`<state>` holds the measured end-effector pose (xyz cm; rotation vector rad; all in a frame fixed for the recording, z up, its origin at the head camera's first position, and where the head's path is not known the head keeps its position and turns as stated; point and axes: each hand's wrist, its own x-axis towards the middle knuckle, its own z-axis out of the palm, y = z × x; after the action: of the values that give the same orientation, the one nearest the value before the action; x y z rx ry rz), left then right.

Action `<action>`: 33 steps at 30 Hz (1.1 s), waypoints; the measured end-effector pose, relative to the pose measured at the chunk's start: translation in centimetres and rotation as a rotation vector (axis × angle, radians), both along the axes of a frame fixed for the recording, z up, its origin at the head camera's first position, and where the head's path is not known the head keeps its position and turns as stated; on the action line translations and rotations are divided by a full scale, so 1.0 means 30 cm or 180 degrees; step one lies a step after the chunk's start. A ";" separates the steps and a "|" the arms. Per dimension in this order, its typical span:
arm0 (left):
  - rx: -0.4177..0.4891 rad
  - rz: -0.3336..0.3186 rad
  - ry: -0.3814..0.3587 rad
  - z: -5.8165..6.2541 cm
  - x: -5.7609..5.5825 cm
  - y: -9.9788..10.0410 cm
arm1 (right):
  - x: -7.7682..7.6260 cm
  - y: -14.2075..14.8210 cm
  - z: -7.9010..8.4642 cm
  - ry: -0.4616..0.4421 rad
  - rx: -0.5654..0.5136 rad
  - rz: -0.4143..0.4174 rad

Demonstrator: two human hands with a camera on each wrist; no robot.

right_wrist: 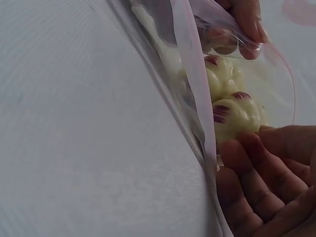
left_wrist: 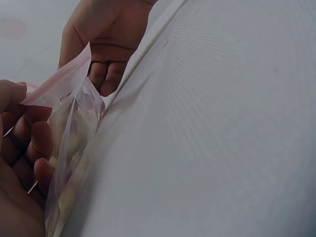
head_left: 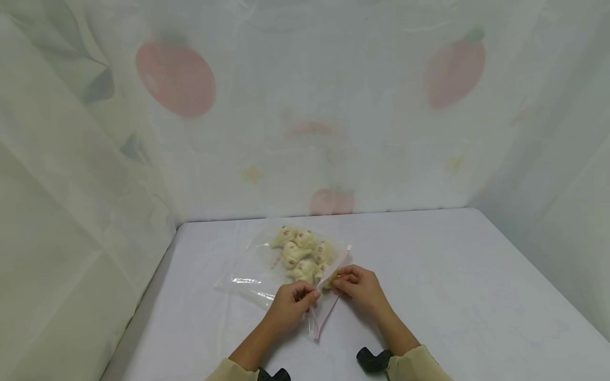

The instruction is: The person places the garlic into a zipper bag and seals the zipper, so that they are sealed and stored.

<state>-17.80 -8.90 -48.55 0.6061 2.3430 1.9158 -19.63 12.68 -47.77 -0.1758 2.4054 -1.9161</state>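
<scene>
A clear zip bag (head_left: 252, 267) with a pale pink zip edge (right_wrist: 196, 74) lies on the table. Several small pale-yellow figures (head_left: 293, 254) with purple marks are inside it. My left hand (head_left: 288, 307) pinches one lip of the bag's mouth between thumb and fingers, holding the mouth apart. At that opening, my right hand (head_left: 364, 288) holds another pale-yellow figure (right_wrist: 239, 116) by its fingertips, partly within the mouth. A second figure (right_wrist: 219, 76) shows just behind it in the right wrist view. In the left wrist view, plastic partly hides the contents.
A white cloth covers the table (head_left: 429, 275). Pale curtains (head_left: 286, 79) printed with fruit hang at the back and on both sides. Black curved pieces (head_left: 374, 361) sit at both wrists by the sleeves.
</scene>
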 end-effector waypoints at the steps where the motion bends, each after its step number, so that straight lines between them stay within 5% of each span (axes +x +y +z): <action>1: 0.0009 -0.0011 0.0029 0.000 0.000 0.000 | 0.002 0.001 0.001 0.0018 0.0062 0.0065; 13: -0.0073 -0.0038 -0.0105 0.001 -0.004 0.001 | 0.011 -0.013 0.016 0.0460 0.0748 0.0824; 20: -0.0010 -0.0104 -0.0106 -0.005 -0.002 0.005 | 0.016 -0.023 0.000 0.0469 0.1134 0.0956; 25: -0.0089 -0.0089 -0.0100 -0.010 -0.003 -0.002 | 0.009 -0.026 -0.004 0.0370 0.0765 0.0611; 30: -0.0338 -0.0097 -0.0006 -0.016 -0.004 -0.014 | -0.006 -0.023 -0.004 0.0029 0.0088 -0.0187; 33: -0.0483 -0.0091 0.0047 -0.015 -0.001 -0.016 | -0.017 -0.013 -0.005 -0.0114 -0.0038 -0.0600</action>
<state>-17.83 -9.37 -49.01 0.6384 2.4457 1.7074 -20.15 12.28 -47.93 0.0873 2.4670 -1.9896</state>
